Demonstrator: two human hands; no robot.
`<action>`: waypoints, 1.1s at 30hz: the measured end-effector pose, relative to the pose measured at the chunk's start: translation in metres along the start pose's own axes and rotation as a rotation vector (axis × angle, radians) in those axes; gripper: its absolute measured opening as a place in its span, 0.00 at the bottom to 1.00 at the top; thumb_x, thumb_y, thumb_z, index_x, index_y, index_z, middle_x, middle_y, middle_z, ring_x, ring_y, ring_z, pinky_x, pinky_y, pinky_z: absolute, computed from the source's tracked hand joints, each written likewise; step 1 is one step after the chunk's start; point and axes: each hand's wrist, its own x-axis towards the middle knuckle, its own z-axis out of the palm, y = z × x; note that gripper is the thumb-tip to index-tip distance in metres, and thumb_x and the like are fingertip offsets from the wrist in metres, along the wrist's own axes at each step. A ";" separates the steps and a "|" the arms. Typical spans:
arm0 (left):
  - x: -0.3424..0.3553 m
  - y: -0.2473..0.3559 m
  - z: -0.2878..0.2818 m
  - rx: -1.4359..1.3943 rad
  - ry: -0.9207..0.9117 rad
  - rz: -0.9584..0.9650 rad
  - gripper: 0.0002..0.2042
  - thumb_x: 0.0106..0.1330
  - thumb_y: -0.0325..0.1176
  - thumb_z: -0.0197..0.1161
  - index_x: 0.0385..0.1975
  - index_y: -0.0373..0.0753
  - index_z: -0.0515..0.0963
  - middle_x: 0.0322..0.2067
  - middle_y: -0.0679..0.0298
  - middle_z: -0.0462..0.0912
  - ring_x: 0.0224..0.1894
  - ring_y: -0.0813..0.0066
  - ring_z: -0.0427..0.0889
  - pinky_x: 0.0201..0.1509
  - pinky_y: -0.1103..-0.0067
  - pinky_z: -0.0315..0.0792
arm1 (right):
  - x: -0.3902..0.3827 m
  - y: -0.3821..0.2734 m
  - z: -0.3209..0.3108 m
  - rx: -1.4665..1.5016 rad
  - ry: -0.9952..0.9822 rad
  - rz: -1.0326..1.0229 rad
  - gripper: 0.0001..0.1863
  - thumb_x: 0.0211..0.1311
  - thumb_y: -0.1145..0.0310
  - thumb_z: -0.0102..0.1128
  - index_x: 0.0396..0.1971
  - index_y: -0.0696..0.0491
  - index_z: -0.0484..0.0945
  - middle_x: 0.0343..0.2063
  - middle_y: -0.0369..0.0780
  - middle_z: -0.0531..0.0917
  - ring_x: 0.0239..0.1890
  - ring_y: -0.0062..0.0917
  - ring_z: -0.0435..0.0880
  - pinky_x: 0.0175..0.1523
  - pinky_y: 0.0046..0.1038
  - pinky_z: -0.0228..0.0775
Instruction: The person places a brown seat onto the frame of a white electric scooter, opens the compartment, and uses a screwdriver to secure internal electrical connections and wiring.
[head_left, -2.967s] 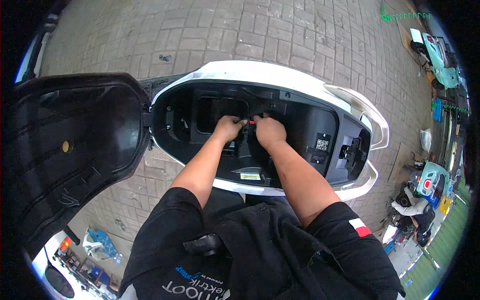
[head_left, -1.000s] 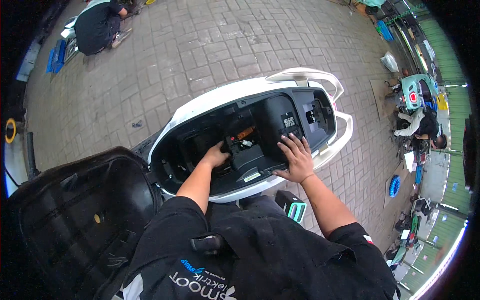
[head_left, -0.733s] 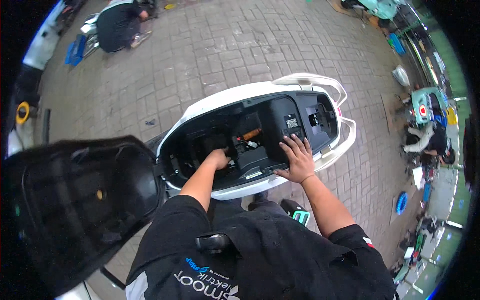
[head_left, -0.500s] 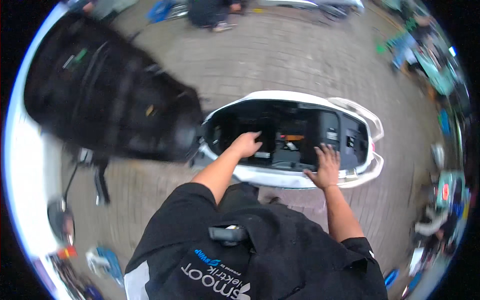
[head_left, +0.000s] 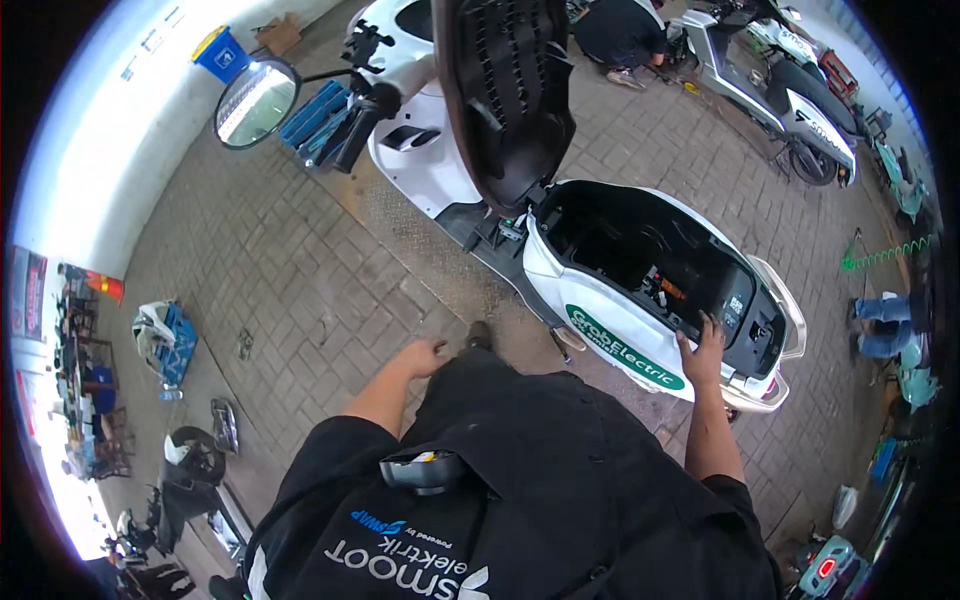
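Note:
A white scooter stands ahead of me with its black seat (head_left: pixel 515 130) raised and its storage compartment (head_left: pixel 610 235) uncovered. Inside the compartment, a small orange part (head_left: pixel 672 288) shows among black pieces. My right hand (head_left: pixel 705 352) rests on the compartment's near rim toward the rear, fingers spread. My left hand (head_left: pixel 420 360) hangs outside the scooter over the paving, above and beside my leg, with loosely curled fingers and nothing visible in them. A pale rear grab rail (head_left: pixel 795 315) sits just beyond my right hand.
A mirror (head_left: pixel 255 105) and blue tool case (head_left: pixel 315 120) are at upper left. A co-worker (head_left: pixel 620 40) crouches near another scooter (head_left: pixel 805 110). A person's legs (head_left: pixel 880 325) show at right. A blue bag (head_left: pixel 170 345) and parked vehicle (head_left: pixel 195 470) lie at left.
My left hand has left the compartment and moved down outside it. My view has swung left, showing the scooter's front. My right hand has stayed near the rim.

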 end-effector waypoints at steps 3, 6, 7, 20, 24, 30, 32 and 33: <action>-0.023 -0.077 0.013 0.156 -0.168 -0.226 0.30 0.60 0.49 0.60 0.61 0.40 0.72 0.54 0.49 0.78 0.58 0.52 0.76 0.63 0.66 0.69 | -0.016 -0.036 0.007 -0.059 0.057 -0.161 0.34 0.51 0.59 0.70 0.59 0.52 0.69 0.62 0.53 0.67 0.67 0.54 0.59 0.71 0.49 0.50; -0.018 -0.119 0.014 0.207 -0.289 -0.263 0.30 0.61 0.48 0.59 0.62 0.41 0.71 0.54 0.50 0.79 0.58 0.52 0.76 0.63 0.66 0.69 | -0.041 -0.092 0.033 0.032 -0.115 -0.225 0.32 0.50 0.61 0.71 0.55 0.55 0.71 0.61 0.53 0.67 0.65 0.53 0.61 0.69 0.49 0.53; -0.008 -0.118 0.003 0.179 -0.346 -0.278 0.29 0.62 0.47 0.59 0.63 0.41 0.70 0.54 0.51 0.79 0.58 0.53 0.76 0.63 0.66 0.69 | -0.050 -0.109 0.036 0.078 -0.194 -0.237 0.31 0.51 0.61 0.71 0.55 0.55 0.72 0.60 0.53 0.67 0.64 0.53 0.64 0.68 0.47 0.55; 0.162 -0.066 -0.094 0.336 -0.393 0.094 0.24 0.62 0.44 0.58 0.57 0.42 0.75 0.47 0.51 0.82 0.53 0.53 0.79 0.58 0.66 0.73 | -0.174 -0.209 0.230 0.286 -0.909 0.460 0.38 0.61 0.40 0.55 0.59 0.57 0.71 0.57 0.59 0.71 0.57 0.53 0.73 0.62 0.44 0.67; 0.263 -0.050 -0.047 0.256 -0.110 0.177 0.19 0.64 0.43 0.55 0.51 0.43 0.79 0.50 0.50 0.80 0.53 0.51 0.78 0.56 0.63 0.73 | -0.219 -0.223 0.265 0.329 -1.007 0.513 0.43 0.57 0.33 0.53 0.61 0.55 0.69 0.61 0.58 0.67 0.64 0.53 0.67 0.68 0.47 0.58; 0.390 0.007 0.021 0.418 0.267 0.253 0.19 0.63 0.43 0.59 0.52 0.46 0.78 0.48 0.53 0.79 0.47 0.52 0.81 0.48 0.61 0.77 | -0.224 -0.223 0.270 0.192 -1.067 0.521 0.42 0.56 0.33 0.53 0.62 0.50 0.70 0.68 0.49 0.62 0.72 0.46 0.55 0.73 0.50 0.42; 0.423 0.007 0.025 0.493 0.332 0.295 0.17 0.61 0.40 0.61 0.50 0.45 0.78 0.45 0.54 0.80 0.43 0.53 0.83 0.44 0.61 0.78 | -0.227 -0.216 0.272 0.194 -1.104 0.517 0.42 0.56 0.33 0.54 0.61 0.51 0.71 0.67 0.49 0.63 0.71 0.46 0.55 0.73 0.50 0.42; 0.436 0.010 0.027 0.539 0.341 0.321 0.16 0.60 0.38 0.62 0.47 0.44 0.79 0.43 0.55 0.80 0.41 0.53 0.83 0.42 0.61 0.79 | -0.232 -0.213 0.273 0.193 -1.118 0.520 0.41 0.56 0.33 0.54 0.60 0.51 0.72 0.67 0.49 0.63 0.71 0.46 0.55 0.73 0.50 0.42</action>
